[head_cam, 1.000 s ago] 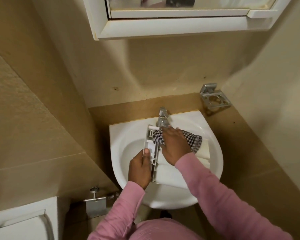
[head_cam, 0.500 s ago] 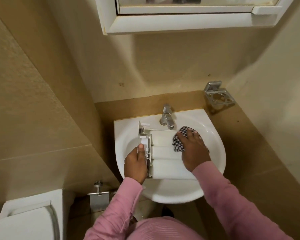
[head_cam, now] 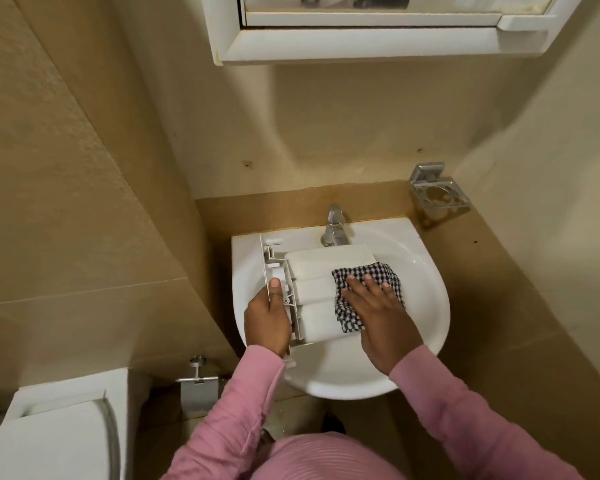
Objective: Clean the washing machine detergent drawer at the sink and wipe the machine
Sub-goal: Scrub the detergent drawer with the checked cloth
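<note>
Drawer: the white detergent drawer (head_cam: 321,271) lies across the sink (head_cam: 430,292), its front panel to the left and its far edge just near the tap (head_cam: 335,226).
Left hand (head_cam: 267,322): fingers curled round the front panel's near end, thumb laid along it.
Right hand (head_cam: 378,306): fingers straight and spread, pressing the checked cloth (head_cam: 349,322) flat on the drawer's right side.
Around: metal holder (head_cam: 439,195) far right, toilet (head_cam: 49,441) near left.
</note>
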